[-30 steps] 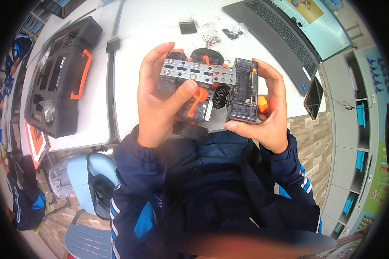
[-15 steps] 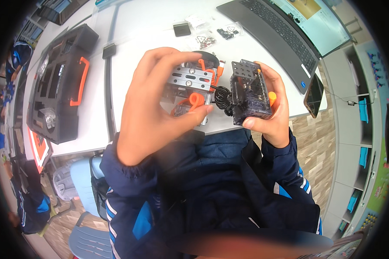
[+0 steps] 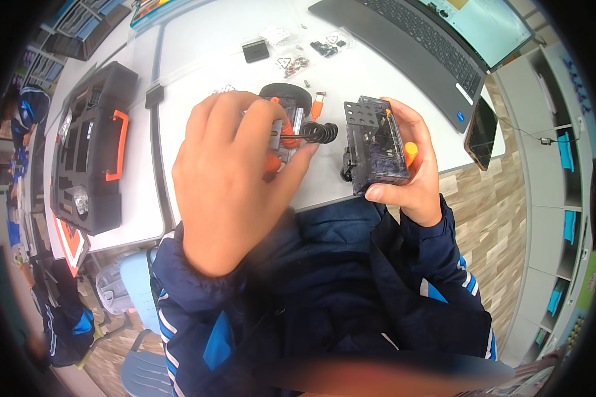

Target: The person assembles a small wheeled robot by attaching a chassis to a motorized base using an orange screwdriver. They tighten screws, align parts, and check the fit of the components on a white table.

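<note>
My left hand (image 3: 235, 175) is closed around a small wheeled robot chassis (image 3: 288, 106) and covers most of it. A black wheel (image 3: 291, 92), metal beams and orange parts show past the fingers. From beside its fingertips a coiled black cable (image 3: 320, 133) sticks out to the right, near an orange plug (image 3: 318, 106). My right hand (image 3: 420, 188) grips a dark see-through controller box (image 3: 377, 145) by its right side, thumb at the near corner. The box has a perforated plate on top and a yellow-orange knob (image 3: 411, 153). A gap separates the cable coil from the box.
Small parts bags (image 3: 295, 65) and a black square piece (image 3: 255, 51) lie beyond my hands. A laptop (image 3: 410, 49) stands at the far right, a phone (image 3: 481, 135) by the table edge. On the left sits a black case (image 3: 102, 178) with an orange handle (image 3: 118, 145).
My left hand has turned and moved slightly left and nearer, covering more of the chassis. The cable coil has come away from the controller box. My right hand still holds the box.
</note>
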A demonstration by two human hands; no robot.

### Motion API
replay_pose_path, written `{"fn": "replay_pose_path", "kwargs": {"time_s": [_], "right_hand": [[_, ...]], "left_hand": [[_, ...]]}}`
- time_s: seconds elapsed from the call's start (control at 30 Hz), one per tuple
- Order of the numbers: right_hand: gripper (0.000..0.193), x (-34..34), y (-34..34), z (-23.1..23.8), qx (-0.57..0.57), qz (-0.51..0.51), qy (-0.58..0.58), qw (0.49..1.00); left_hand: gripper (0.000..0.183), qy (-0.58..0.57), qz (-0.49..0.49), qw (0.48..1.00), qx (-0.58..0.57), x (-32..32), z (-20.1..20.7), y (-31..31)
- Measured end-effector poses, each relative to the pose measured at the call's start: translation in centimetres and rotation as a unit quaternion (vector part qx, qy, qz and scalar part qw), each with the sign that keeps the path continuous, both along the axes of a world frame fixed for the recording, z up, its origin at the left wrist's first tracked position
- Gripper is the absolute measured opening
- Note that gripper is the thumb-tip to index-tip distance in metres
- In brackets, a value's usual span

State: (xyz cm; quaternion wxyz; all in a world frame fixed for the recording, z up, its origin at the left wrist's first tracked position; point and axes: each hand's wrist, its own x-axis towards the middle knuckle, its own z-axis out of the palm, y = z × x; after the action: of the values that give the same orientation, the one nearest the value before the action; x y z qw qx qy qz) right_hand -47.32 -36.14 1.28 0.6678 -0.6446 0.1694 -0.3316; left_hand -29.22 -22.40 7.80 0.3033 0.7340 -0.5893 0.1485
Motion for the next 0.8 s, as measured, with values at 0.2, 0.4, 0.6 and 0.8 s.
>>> {"fn": "replay_pose_path", "kwargs": {"time_s": [0.2,0.4,0.6,0.8], "right_hand": [[0.107,-0.3,-0.2,-0.3,-0.012,0.005,0.002,1.0],[0.109,-0.4,-0.2,-0.7,-0.022,0.018,0.008,1.0],[0.108,-0.2,-0.1,-0.7,-0.081,0.02,0.032,0.996],[0.108,-0.1,-0.4,-0.5,-0.077,0.021,0.021,0.997]], "left_hand": [[0.027,-0.051,0.032,0.998,-0.031,-0.1,-0.7,-1.2],[0.023,-0.042,0.07,0.996,-0.034,-0.3,-1.4,-1.4],[0.019,0.027,0.08,0.995,-0.06,-0.5,-1.3,-1.8],[0.018,0.046,0.079,0.995,-0.042,-0.6,-1.1,-1.5]]}}
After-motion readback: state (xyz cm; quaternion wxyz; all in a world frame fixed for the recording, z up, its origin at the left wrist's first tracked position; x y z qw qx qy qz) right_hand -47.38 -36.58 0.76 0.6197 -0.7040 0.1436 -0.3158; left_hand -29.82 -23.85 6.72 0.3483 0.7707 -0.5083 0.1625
